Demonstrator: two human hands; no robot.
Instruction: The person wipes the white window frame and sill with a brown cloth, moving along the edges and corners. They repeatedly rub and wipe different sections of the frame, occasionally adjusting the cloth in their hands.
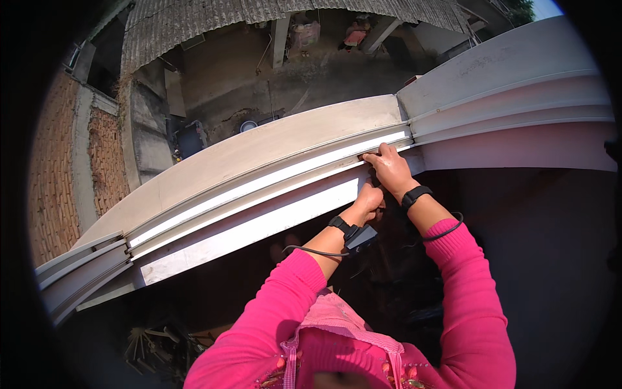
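Observation:
My right hand [390,167] is at the right end of a white window track [272,181], its fingers bent over the rail near the corner. Something small and brown shows at its fingertips, too little to name. Just below and to the left, my left hand [370,198] is curled beside the inner edge of the white sill [252,226]. Its fingers are partly hidden, and whether they hold anything cannot be made out. Both wrists wear black straps, and the left one carries a dark box-shaped device [360,239].
Outside the window lies a pale ledge [272,141], with a courtyard [228,92] far below. A corrugated roof [194,24] and a person [354,36] are at the top. Window frames flank the sill. Dark clutter [155,347] lies at the lower left.

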